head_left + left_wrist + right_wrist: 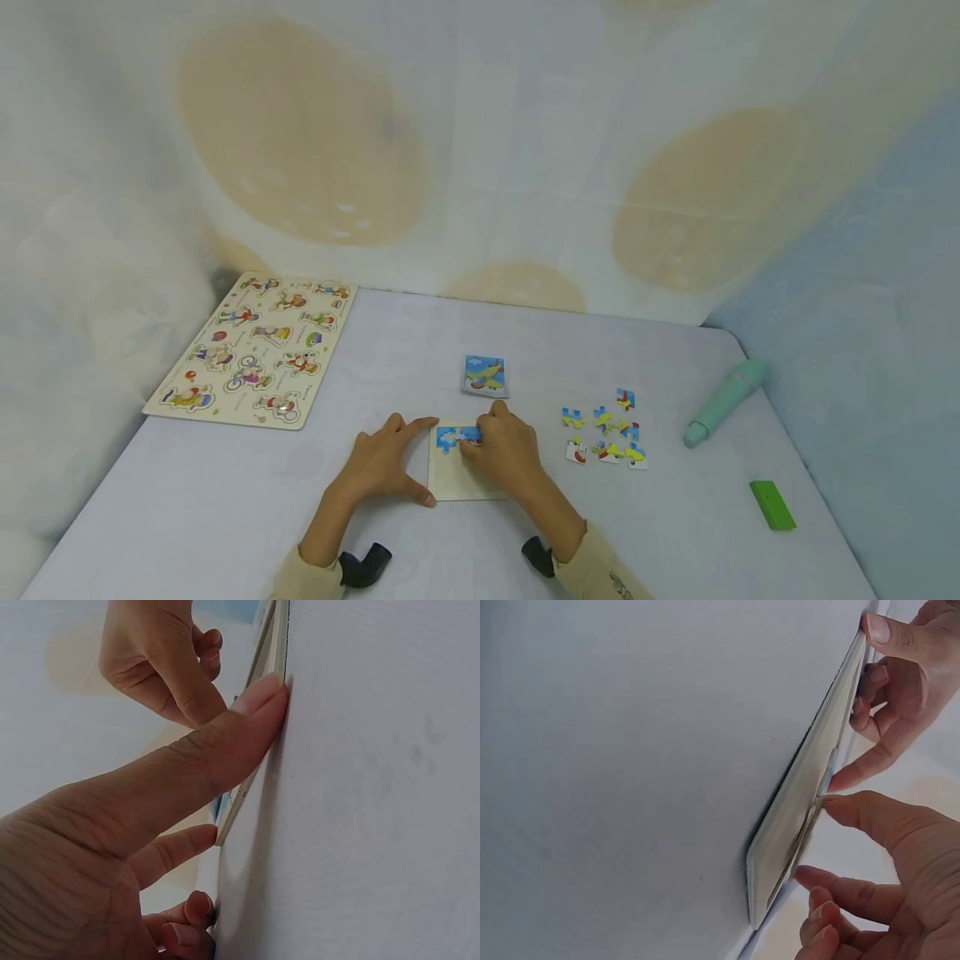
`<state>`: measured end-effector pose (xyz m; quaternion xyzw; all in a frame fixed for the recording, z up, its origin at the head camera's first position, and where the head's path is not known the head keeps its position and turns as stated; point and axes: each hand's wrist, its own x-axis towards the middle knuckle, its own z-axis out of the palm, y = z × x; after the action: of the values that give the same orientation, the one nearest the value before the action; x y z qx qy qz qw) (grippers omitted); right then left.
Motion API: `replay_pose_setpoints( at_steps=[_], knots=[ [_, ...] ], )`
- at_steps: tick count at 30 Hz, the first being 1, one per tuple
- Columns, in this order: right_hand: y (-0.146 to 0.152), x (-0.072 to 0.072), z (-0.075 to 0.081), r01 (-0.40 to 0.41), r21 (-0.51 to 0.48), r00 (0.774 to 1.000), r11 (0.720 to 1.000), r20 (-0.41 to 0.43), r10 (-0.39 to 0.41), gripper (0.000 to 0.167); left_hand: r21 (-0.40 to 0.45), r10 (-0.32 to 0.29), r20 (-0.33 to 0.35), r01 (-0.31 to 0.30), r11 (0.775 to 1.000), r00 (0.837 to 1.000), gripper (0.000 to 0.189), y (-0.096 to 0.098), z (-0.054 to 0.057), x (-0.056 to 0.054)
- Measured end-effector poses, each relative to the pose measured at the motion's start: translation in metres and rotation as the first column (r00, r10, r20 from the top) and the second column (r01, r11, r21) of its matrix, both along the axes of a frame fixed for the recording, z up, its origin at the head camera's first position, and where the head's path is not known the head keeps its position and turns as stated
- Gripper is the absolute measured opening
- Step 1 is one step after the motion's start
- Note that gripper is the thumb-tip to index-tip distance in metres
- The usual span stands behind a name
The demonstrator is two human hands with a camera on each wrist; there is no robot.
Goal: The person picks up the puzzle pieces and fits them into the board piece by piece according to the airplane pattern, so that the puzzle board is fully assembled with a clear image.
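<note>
From the head view, the left hand (381, 462) has thumb and forefinger spread, touching the near and far left corners of a small wooden board (467, 482) that lies between the hands on the bench (187, 517). Beside the left forefinger, joined blue pieces (447, 437) sit along the board's far edge; the right hand (510, 446) covers that edge's right end and part of a piece (476, 434) there. Loose pieces (603, 419) lie to the right hand's right, some overlapping, their pictures hard to read; a small airplane picture (484, 375) lies just beyond its knuckles. Both sleeves are cut off below. The left wrist view shows the left thumb pressing the board's edge, the board nearly edge-on, the right fingertips hidden behind that thumb. Only the right wrist view clearly shows the right thumb and forefinger pinching the piece at the board's face, its print unreadable; the other right fingers curl inward.
</note>
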<state>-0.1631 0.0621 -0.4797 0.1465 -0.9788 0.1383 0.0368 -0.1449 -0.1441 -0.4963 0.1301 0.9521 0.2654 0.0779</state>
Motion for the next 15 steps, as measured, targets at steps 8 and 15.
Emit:
replay_pose_setpoints(
  at_steps=[8,15],
  knots=[
    [-0.002,0.003,-0.001,-0.064,0.109,0.996,0.992,-0.055,0.071,0.045,0.012,-0.002,-0.012,0.002,1.0,1.0,0.106,-0.002,0.0,0.001],
    [0.007,0.015,0.011,-0.111,0.169,0.991,0.979,-0.058,0.122,0.061,0.009,-0.01,-0.018,0.01,1.0,1.0,0.106,-0.001,-0.001,0.001]
  ],
)
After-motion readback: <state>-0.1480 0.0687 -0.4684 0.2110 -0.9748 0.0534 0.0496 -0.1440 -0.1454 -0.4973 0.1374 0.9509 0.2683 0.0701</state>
